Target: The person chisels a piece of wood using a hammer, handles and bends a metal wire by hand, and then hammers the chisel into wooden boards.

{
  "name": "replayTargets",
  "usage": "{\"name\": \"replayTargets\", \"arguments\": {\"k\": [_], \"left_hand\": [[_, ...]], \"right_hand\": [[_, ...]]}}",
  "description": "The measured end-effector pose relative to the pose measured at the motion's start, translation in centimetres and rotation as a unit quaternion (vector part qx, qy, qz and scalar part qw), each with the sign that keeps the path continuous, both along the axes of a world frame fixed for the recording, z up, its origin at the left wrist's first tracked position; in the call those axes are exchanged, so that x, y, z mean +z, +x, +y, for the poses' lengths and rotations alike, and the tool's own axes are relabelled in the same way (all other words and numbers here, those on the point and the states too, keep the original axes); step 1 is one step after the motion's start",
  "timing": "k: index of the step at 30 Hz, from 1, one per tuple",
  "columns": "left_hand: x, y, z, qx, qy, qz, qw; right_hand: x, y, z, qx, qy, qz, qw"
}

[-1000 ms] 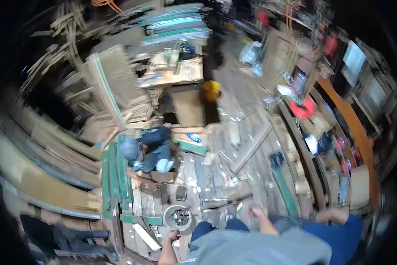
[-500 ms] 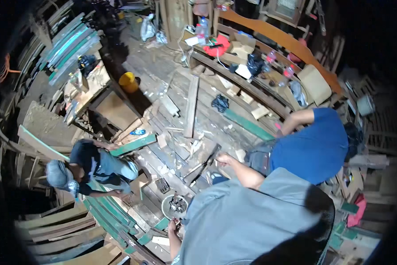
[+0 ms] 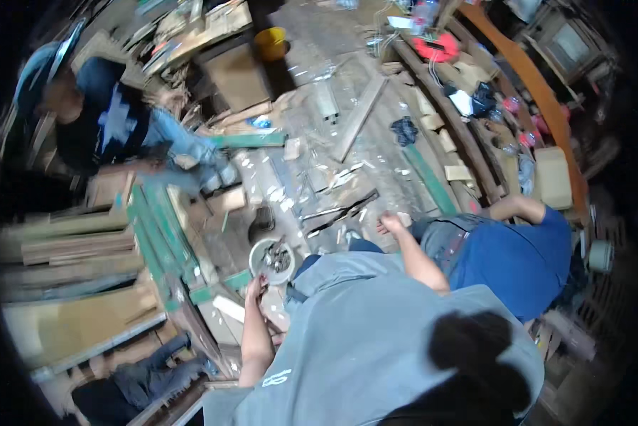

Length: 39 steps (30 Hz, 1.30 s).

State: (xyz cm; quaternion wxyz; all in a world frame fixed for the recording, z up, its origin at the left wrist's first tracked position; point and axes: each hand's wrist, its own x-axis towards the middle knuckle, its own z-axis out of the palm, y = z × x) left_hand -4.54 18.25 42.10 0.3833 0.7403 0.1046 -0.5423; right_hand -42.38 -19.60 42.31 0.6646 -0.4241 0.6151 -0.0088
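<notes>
While bent over the floor, busy at a round metal bowl (image 3: 273,259) with small metal pieces inside. Left hand (image 3: 256,285) at the near rim of the bowl, fingers curled and touching the edge; cannot tell if something is pinched between them. Right hand (image 3: 390,226) stretched out to the right of the bowl, low over the floor, loosely closed; cannot tell if holding anything. Dark strips (image 3: 342,208) just up-right of the bowl, between bowl and right hand.

Compared with half a second ago, mostly a turn of the head: bowl now higher in the view, left hand as before at its rim, right hand as before out to the right. Judged from this, no real step made yet, only the same picking at the bowl.

Green frame (image 3: 164,238) just left of the bowl. Person in blue shirt (image 3: 521,259) right of the bowl, close behind the right arm. Person in dark top (image 3: 113,121) far up-left of the bowl. Yellow bucket (image 3: 271,42) well above the bowl.
</notes>
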Motion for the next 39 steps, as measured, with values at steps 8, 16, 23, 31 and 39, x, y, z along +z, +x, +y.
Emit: {"name": "replayTargets", "arguments": {"k": [8,16,23,31,39], "left_hand": [[1.4,-4.0,1.6,0.043,0.030,0.042,0.998],[1.2,-7.0,5.4,0.112,0.045,0.088,0.989],[0.1,-7.6,8.3,0.223,0.004,0.055,0.973],[0.8,-9.1,9.1,0.313,0.002,0.038,0.949],[1.3,-12.2,9.9,0.398,-0.004,0.051,0.916]], "right_hand": [[2.9,0.7,1.5,0.037,0.011,0.070,0.997],[2.1,0.5,1.1,0.041,0.047,0.060,0.996],[4.1,2.7,0.4,0.115,0.056,0.104,0.986],[5.7,9.9,-1.7,0.187,0.018,0.052,0.981],[6.0,14.0,-2.8,0.284,0.049,0.060,0.956]]}}
